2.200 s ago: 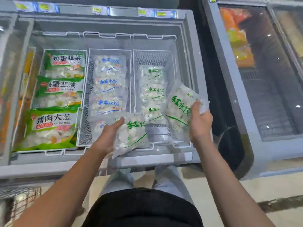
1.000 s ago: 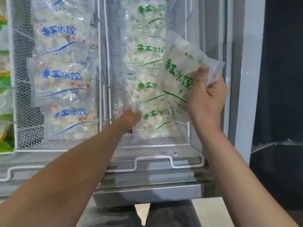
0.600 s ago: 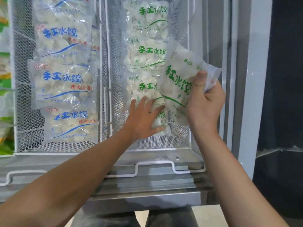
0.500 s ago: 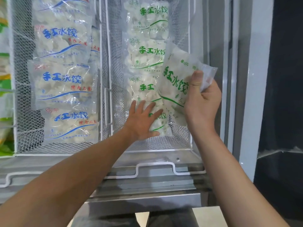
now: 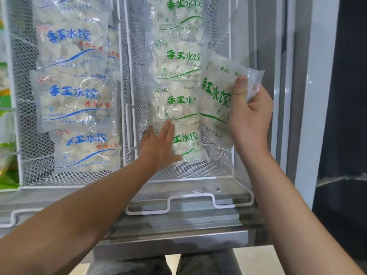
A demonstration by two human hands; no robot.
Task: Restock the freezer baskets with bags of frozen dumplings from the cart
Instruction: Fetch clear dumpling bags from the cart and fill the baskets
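Left hand (image 5: 158, 144): flat, fingers straight and close together, palm pressing on the nearest green-print bag (image 5: 186, 146) in the right basket (image 5: 198, 171); grip spread, curled round nothing
Right hand (image 5: 249, 114): holds another green-print bag of dumplings, the held bag (image 5: 216, 100), tilted above the right side of the right basket; thumb across the bag's front, fingers curled behind its right edge; grip pinching the bag
Held bag: its lower left edge overlaps the bags lying in the basket; whether it touches them I cannot tell
Right basket: white wire mesh; a row of green-print bags runs from near to far, each partly overlapping the next; bare mesh shows at the near end
Left basket (image 5: 23, 135): white mesh, just beside the right one; holds blue-print bags (image 5: 75, 100) overlapping in a near-to-far row
Far left edge: green and yellow packs (image 5: 5, 108), only partly in view
Freezer rim (image 5: 178, 233): grey metal along the near side, with white wire basket handles (image 5: 190, 203) lying over it
Arms: both bare forearms reach in from the near edge
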